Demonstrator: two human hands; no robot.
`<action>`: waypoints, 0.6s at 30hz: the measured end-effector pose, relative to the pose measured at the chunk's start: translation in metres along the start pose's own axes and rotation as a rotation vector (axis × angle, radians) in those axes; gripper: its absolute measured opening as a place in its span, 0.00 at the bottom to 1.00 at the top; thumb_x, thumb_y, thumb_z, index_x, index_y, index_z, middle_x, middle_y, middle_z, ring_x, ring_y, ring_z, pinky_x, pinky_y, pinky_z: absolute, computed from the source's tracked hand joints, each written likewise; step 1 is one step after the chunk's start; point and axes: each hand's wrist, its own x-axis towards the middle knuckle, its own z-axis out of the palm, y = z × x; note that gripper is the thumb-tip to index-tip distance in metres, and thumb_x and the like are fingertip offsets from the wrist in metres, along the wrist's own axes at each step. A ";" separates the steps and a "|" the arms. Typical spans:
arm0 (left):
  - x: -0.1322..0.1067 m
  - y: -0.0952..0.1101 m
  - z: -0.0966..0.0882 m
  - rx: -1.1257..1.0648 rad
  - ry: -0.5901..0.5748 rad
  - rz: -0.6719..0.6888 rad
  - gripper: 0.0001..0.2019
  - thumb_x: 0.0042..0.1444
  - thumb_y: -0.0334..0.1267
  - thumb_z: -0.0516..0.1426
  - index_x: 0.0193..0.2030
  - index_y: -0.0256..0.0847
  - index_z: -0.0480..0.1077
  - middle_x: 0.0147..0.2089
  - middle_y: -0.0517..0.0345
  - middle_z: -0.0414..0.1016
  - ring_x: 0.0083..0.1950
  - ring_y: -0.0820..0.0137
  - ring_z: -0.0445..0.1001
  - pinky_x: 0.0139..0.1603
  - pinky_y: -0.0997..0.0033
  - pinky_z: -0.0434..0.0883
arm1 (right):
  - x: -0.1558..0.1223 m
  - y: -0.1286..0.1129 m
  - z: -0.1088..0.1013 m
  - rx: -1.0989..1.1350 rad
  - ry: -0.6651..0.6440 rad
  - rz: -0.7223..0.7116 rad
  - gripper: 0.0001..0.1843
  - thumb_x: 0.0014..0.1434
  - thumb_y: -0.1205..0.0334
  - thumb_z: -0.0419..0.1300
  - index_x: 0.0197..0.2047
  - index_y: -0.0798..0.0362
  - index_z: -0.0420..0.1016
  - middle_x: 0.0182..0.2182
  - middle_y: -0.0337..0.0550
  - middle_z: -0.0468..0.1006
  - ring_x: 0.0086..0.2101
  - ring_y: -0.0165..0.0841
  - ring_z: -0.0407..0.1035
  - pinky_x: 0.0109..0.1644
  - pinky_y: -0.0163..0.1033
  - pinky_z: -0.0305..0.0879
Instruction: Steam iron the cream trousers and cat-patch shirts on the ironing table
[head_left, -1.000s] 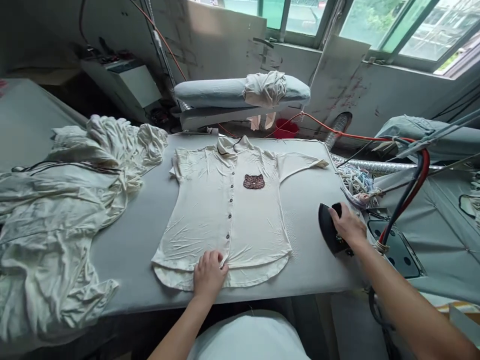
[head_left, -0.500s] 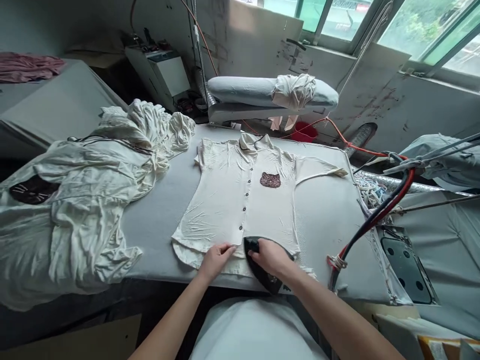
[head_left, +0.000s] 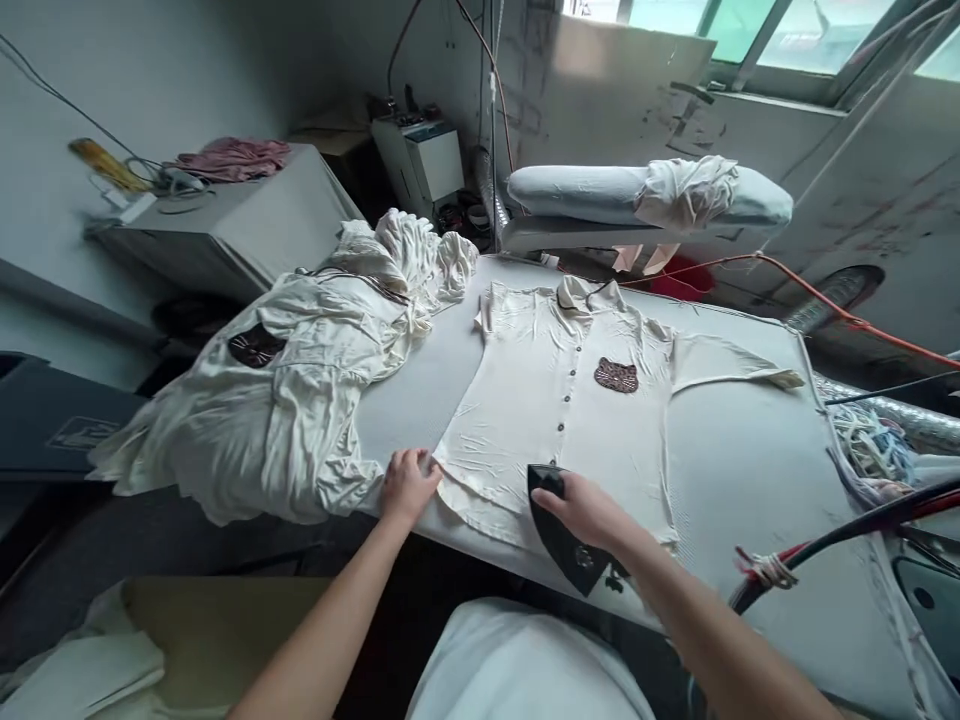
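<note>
A cream button-up shirt (head_left: 510, 400) with a brown cat-face patch (head_left: 616, 376) on its chest lies front up on the padded ironing table (head_left: 735, 470). My right hand (head_left: 589, 508) is wrapped round the handle of a dark iron (head_left: 562, 545), which rests over the shirt's lower hem near the button line. At the left end of that hem, my left hand (head_left: 409, 487) has its fingers curled and its thumb at the corner of the cloth; it looks pinched there. The iron's soleplate is hidden beneath it.
Crumpled cream garments (head_left: 300, 400) are heaped along the table's left side. Behind stands a padded sleeve board (head_left: 577, 188) with cloth bunched on it. A dark hose (head_left: 840, 535) crosses on the right. A red bucket (head_left: 684, 280) sits beyond the far edge.
My left hand has moved left along the hem from beside the button line to the corner. The iron stays near the button line at the hem. The view has turned left.
</note>
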 end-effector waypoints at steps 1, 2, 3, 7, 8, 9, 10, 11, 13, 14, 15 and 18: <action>0.005 -0.002 0.000 0.004 -0.027 -0.014 0.12 0.54 0.36 0.56 0.44 0.40 0.74 0.48 0.47 0.76 0.51 0.58 0.75 0.52 0.63 0.71 | 0.009 -0.013 0.010 -0.011 -0.031 -0.010 0.18 0.63 0.46 0.57 0.38 0.53 0.72 0.33 0.46 0.79 0.31 0.34 0.70 0.33 0.36 0.55; 0.008 -0.004 0.001 -0.010 -0.043 -0.021 0.09 0.55 0.36 0.55 0.41 0.40 0.74 0.45 0.48 0.76 0.49 0.59 0.75 0.50 0.64 0.71 | 0.017 -0.024 0.021 -0.028 -0.053 -0.009 0.15 0.62 0.49 0.58 0.38 0.53 0.72 0.34 0.46 0.79 0.31 0.34 0.70 0.32 0.36 0.54; 0.009 -0.006 0.002 -0.039 -0.043 -0.025 0.08 0.56 0.36 0.54 0.38 0.41 0.74 0.43 0.50 0.77 0.47 0.60 0.76 0.48 0.65 0.71 | 0.023 -0.031 0.030 -0.046 -0.065 -0.003 0.13 0.61 0.52 0.59 0.38 0.53 0.73 0.34 0.46 0.80 0.31 0.34 0.70 0.32 0.35 0.54; 0.008 -0.022 0.004 -0.196 0.034 -0.033 0.08 0.56 0.39 0.53 0.35 0.42 0.73 0.38 0.53 0.77 0.40 0.64 0.75 0.45 0.67 0.71 | 0.050 -0.070 0.060 -0.061 -0.074 -0.049 0.10 0.60 0.55 0.58 0.38 0.53 0.73 0.34 0.45 0.80 0.32 0.33 0.71 0.32 0.35 0.55; 0.008 -0.027 0.004 -0.224 0.033 -0.028 0.09 0.56 0.40 0.53 0.35 0.42 0.73 0.37 0.53 0.76 0.39 0.64 0.75 0.44 0.66 0.71 | 0.059 -0.085 0.066 -0.073 -0.073 -0.072 0.10 0.60 0.55 0.57 0.38 0.53 0.74 0.35 0.45 0.81 0.33 0.34 0.72 0.32 0.35 0.56; 0.010 -0.031 0.003 -0.247 0.020 -0.027 0.09 0.56 0.41 0.53 0.35 0.42 0.73 0.37 0.53 0.76 0.39 0.64 0.75 0.44 0.66 0.71 | 0.068 -0.102 0.071 -0.098 -0.080 -0.090 0.11 0.60 0.55 0.57 0.39 0.53 0.74 0.36 0.46 0.81 0.34 0.36 0.73 0.33 0.36 0.57; 0.012 -0.036 0.001 -0.268 -0.002 -0.034 0.10 0.55 0.42 0.53 0.34 0.42 0.74 0.37 0.53 0.77 0.38 0.64 0.75 0.43 0.66 0.71 | 0.076 -0.118 0.077 -0.136 -0.086 -0.104 0.12 0.60 0.54 0.57 0.41 0.53 0.75 0.37 0.48 0.82 0.35 0.38 0.74 0.34 0.36 0.59; 0.015 -0.040 0.000 -0.284 -0.029 -0.048 0.11 0.55 0.44 0.53 0.34 0.43 0.74 0.37 0.53 0.77 0.37 0.64 0.75 0.43 0.66 0.71 | 0.083 -0.133 0.082 -0.182 -0.095 -0.111 0.13 0.60 0.53 0.58 0.42 0.53 0.75 0.39 0.49 0.82 0.37 0.40 0.75 0.35 0.38 0.60; 0.021 -0.048 -0.002 -0.314 -0.085 -0.077 0.12 0.53 0.46 0.53 0.34 0.43 0.74 0.36 0.53 0.78 0.37 0.63 0.75 0.42 0.65 0.72 | 0.091 -0.153 0.089 -0.263 -0.118 -0.124 0.15 0.59 0.52 0.59 0.44 0.53 0.76 0.41 0.52 0.82 0.38 0.44 0.76 0.36 0.40 0.63; 0.023 -0.051 -0.002 -0.336 -0.112 -0.083 0.13 0.53 0.48 0.52 0.34 0.43 0.74 0.36 0.52 0.78 0.37 0.62 0.76 0.42 0.64 0.72 | 0.093 -0.157 0.090 -0.287 -0.125 -0.132 0.16 0.59 0.51 0.59 0.44 0.52 0.76 0.41 0.53 0.82 0.38 0.46 0.77 0.36 0.41 0.64; 0.025 -0.055 -0.003 -0.365 -0.143 -0.084 0.14 0.52 0.49 0.52 0.34 0.44 0.74 0.36 0.52 0.78 0.38 0.62 0.76 0.42 0.64 0.73 | 0.094 -0.158 0.088 -0.302 -0.123 -0.131 0.17 0.59 0.49 0.59 0.44 0.52 0.77 0.41 0.53 0.83 0.38 0.47 0.77 0.36 0.43 0.65; 0.027 -0.068 -0.006 -0.504 -0.273 -0.120 0.18 0.51 0.56 0.54 0.34 0.43 0.74 0.35 0.53 0.79 0.40 0.59 0.78 0.45 0.63 0.75 | 0.108 -0.148 0.060 -0.304 -0.049 -0.093 0.18 0.60 0.46 0.57 0.42 0.51 0.76 0.39 0.53 0.82 0.38 0.47 0.77 0.37 0.43 0.65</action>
